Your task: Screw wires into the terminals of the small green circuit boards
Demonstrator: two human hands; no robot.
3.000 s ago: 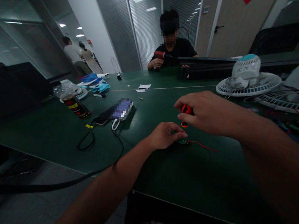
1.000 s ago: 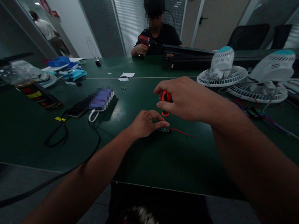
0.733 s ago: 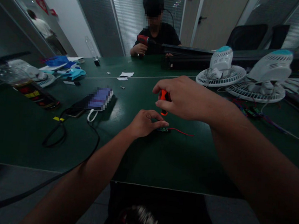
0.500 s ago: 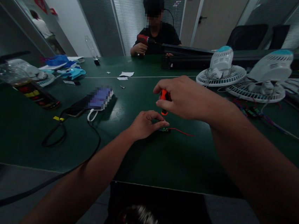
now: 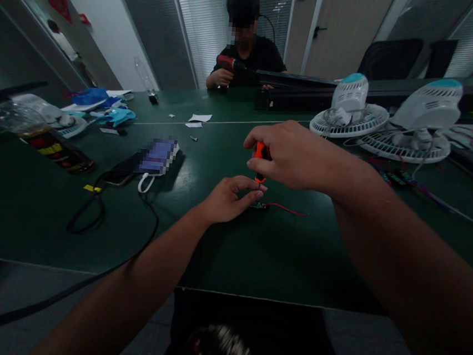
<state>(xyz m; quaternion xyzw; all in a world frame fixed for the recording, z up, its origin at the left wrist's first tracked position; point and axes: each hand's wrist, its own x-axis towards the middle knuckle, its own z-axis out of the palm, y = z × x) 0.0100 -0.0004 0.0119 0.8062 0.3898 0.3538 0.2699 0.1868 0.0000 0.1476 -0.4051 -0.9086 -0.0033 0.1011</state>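
"Opening at the far left, we've got a bottle (image 5: 57, 148) with a dark, yellow-marked label, and beyond it a crumpled blue bundle (image 5: 89, 96) on the green tabletop (image 5: 295, 261)."

"Next the phone (image 5: 160, 156), screen lit, a white cable (image 5: 146, 183) looping at its near end, paper scraps (image 5: 201, 118) farther back. Across the way, a person (image 5: 265, 54) in a black shirt grips a red drill (image 5: 226, 62)."

"Over to the left hand (image 5: 228, 200)! Thumb and forefinger drawn almost together, right at the thin shaft of the screwdriver (image 5: 260, 177) — any pinch there?"

"Can't tell, the fingertips hide it. But the green circuit board (image 5: 261, 205) lies on the tabletop just below them, a red wire (image 5: 287, 208) trailing off to the right."

"And the screwdriver, upright above the board, orange-and-black handle on top?"

"Right hand (image 5: 286, 155) has that — forefinger and thumb curled round the handle. Whether the tip meets the board, I can't say; the left fingers cover it."

"Farther right, two white fans (image 5: 421, 125) with blue tops sit side by side, grilles down."

"And nearer us, loose wires and small boards (image 5: 400, 176)."
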